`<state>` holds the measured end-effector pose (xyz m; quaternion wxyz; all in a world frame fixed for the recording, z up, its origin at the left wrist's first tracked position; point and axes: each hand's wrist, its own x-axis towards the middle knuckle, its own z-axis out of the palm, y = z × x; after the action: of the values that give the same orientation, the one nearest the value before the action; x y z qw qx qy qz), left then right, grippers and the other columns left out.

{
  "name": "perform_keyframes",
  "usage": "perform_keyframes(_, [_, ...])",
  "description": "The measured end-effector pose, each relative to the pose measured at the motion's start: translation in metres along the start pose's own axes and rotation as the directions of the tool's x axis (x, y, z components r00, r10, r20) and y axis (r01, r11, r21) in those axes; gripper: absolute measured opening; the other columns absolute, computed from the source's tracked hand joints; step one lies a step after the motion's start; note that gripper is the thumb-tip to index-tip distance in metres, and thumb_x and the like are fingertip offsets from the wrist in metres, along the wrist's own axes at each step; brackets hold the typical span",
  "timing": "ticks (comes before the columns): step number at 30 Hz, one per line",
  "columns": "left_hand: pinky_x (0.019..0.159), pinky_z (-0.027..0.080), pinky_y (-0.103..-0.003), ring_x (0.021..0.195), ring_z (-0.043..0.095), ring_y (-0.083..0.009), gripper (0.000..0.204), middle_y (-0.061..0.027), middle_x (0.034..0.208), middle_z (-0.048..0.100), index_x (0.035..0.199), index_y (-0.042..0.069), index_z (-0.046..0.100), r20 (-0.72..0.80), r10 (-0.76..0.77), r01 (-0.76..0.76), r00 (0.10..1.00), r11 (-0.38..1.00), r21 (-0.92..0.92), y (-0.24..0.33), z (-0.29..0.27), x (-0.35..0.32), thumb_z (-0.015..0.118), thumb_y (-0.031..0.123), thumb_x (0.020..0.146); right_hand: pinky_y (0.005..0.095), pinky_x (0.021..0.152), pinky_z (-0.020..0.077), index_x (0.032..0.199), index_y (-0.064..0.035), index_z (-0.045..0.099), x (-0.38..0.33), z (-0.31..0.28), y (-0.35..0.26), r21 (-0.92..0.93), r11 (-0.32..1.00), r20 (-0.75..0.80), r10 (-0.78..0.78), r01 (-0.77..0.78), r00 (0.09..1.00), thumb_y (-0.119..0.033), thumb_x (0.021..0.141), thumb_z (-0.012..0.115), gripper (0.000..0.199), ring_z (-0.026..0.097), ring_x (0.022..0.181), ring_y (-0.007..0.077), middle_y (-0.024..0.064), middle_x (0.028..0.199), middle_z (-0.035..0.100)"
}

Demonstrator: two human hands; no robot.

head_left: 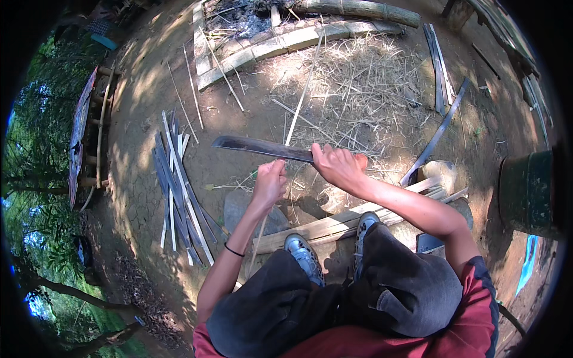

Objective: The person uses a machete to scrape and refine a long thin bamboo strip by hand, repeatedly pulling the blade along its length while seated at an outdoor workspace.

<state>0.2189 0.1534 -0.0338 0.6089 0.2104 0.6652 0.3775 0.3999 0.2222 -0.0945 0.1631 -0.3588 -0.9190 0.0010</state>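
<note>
My right hand [339, 168] is wrapped round the handle of a machete [256, 147], whose long dark blade points left across the view. Below the blade, my left hand [270, 184] is closed on a thin pale bamboo strip [305, 92]. The strip runs away from me past the blade to the far side, and its near end comes out below my left hand, toward my left shoe. Blade and strip cross just beyond my left fingers; whether the edge touches the strip I cannot tell. The end of the wooden handle shows beyond my right hand.
Bamboo strips [179, 191] lie in a loose pile at the left. Shavings [364, 89] cover the ground ahead, before an ash pit edged with split bamboo [286, 43]. Longer split pieces [316, 230] lie by my shoes. A dark green container [525, 194] stands right.
</note>
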Motion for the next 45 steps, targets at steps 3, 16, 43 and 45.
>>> perform_keyframes(3, [0.034, 0.013, -0.024, 0.036, 0.02, -0.0034, 0.037, 0.0086, 0.049, 0.027, 0.071, 0.014, 0.04, 0.004, -0.014, 0.014, 1.0, 0.999, 0.039, -0.005, -0.005, 0.001, 0.046, 0.037, 0.1, 0.037, 0.039, 0.0499, 0.086, -0.0013, 0.044, 0.005, 0.015, 0.025, -0.028, 0.999, 0.013, 0.025, -0.025, 1.0, -0.007, 0.088, 0.048, 0.007, 0.064, 0.049, 0.0269, 0.0123, 0.06, 0.058])
perform_keyframes(16, [0.036, 0.01, -0.025, 0.038, 0.016, -0.0034, 0.044, 0.0085, 0.05, 0.022, 0.068, 0.015, 0.035, 0.109, -0.129, 0.122, 0.986, 0.99, 0.068, -0.013, -0.008, -0.01, 0.044, 0.042, 0.101, 0.051, 0.063, 0.052, 0.092, 0.0034, 0.051, 0.007, -0.034, 0.065, 0.302, 0.85, 0.225, 0.376, -0.431, 0.899, -0.019, 0.091, 0.055, 0.022, 0.064, 0.068, 0.0437, 0.0244, 0.066, 0.061])
perform_keyframes(43, [0.036, 0.01, -0.023, 0.04, 0.014, -0.0026, 0.043, 0.009, 0.052, 0.021, 0.068, 0.016, 0.034, 0.258, -0.284, 0.294, 0.924, 0.956, 0.001, -0.009, -0.009, -0.029, 0.044, 0.042, 0.101, 0.0521, 0.064, 0.0518, 0.092, 0.0042, 0.054, 0.019, -0.003, 0.16, 0.043, 0.876, 0.165, 0.468, -0.481, 0.868, -0.019, 0.092, 0.051, 0.023, 0.065, 0.07, 0.0444, 0.0254, 0.073, 0.063])
perform_keyframes(45, [0.036, 0.012, -0.023, 0.039, 0.016, -0.0024, 0.042, 0.0088, 0.052, 0.024, 0.07, 0.016, 0.036, 0.206, -0.261, 0.26, 0.943, 0.965, 0.032, -0.01, -0.005, -0.027, 0.043, 0.041, 0.102, 0.0535, 0.065, 0.0512, 0.091, 0.0043, 0.053, 0.021, -0.018, 0.121, 0.122, 0.859, 0.224, 0.464, -0.497, 0.857, -0.019, 0.092, 0.053, 0.023, 0.064, 0.069, 0.0446, 0.0261, 0.069, 0.062])
